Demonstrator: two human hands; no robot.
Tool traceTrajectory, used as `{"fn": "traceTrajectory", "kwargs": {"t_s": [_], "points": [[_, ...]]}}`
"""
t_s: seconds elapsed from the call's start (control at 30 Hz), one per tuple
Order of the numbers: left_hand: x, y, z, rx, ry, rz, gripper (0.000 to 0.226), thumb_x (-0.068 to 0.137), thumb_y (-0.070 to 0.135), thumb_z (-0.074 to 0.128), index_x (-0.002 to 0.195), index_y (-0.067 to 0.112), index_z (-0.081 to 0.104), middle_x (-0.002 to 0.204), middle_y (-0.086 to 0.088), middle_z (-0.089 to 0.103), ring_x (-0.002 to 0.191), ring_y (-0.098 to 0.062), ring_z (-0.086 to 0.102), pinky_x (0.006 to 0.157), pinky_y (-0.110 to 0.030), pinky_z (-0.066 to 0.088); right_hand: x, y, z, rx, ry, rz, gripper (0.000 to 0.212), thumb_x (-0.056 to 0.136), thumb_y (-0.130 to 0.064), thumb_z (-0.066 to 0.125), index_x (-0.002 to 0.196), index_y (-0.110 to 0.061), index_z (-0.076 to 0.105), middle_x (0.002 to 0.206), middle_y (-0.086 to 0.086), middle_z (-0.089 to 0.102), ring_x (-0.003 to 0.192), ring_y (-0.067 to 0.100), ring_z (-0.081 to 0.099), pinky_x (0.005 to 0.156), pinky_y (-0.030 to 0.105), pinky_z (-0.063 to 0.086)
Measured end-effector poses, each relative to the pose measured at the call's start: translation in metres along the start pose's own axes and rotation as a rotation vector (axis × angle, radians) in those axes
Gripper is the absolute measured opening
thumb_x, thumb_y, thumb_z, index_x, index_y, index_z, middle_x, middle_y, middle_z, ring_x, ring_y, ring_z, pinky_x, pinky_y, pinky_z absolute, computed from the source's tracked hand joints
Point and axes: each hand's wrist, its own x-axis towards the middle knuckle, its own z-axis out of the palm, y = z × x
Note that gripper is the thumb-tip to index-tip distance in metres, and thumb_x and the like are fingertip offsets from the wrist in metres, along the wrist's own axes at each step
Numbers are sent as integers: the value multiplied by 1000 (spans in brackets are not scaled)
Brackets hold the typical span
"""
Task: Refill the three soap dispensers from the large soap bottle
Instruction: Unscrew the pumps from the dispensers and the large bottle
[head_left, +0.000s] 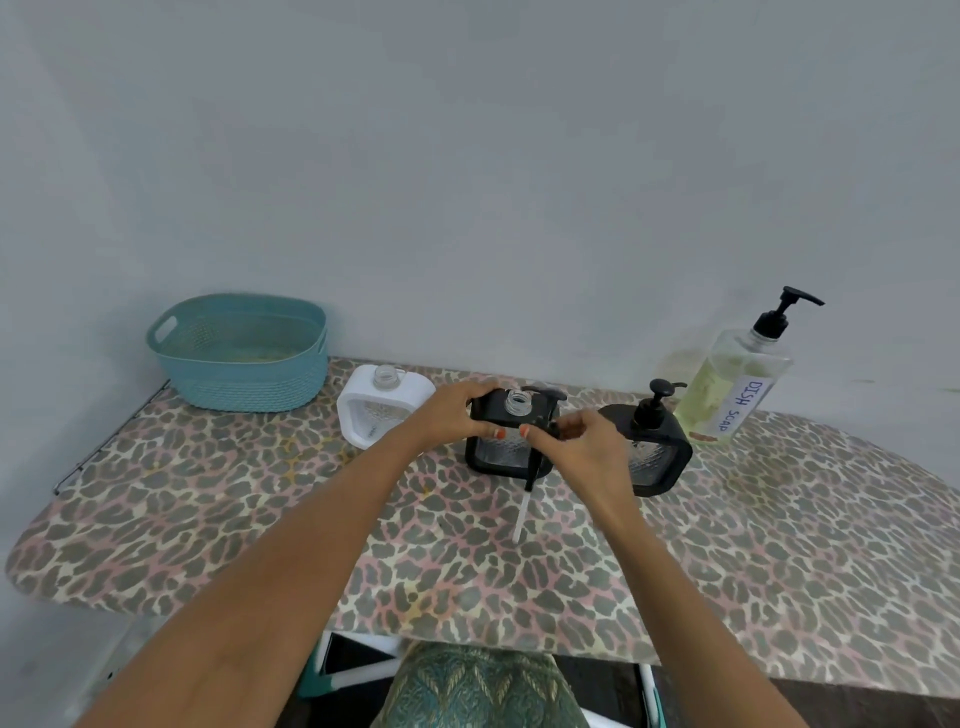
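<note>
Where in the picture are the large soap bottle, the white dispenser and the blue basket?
large soap bottle (727, 382): head view, clear body left of the label.
white dispenser (382, 411): head view, clear front window.
blue basket (244, 387): head view, front wall.

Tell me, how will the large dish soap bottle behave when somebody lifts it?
The large soap bottle looks mostly full of yellowish liquid, so it is probably heavy. It stands tall on the ironing board, so a push near its top may tip it. Its smooth clear wall might be slippery.
</note>
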Motion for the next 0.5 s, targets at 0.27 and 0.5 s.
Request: {"fn": "traceTrajectory", "kwargs": {"t_s": [0.27, 0.5], "points": [[2, -1, 3, -22, 29, -18, 66, 76, 18, 73, 135, 15, 44, 136, -4, 50, 125, -19, 45, 106, -31, 34, -11, 41, 42, -173, -95, 170, 40, 75, -41, 71, 95, -10, 56, 80, 0, 58, 70, 13, 54, 54, 26, 39], [1, -2, 4, -45, 31, -33, 65, 77, 17, 72, 135, 16, 43, 138, -4, 48, 126, -19, 44, 102, -26, 32, -14, 54, 62, -238, -191, 222, 31, 79, -38, 69, 75, -10, 57, 63, -1, 54, 53, 10, 48, 47, 22, 35]]}}
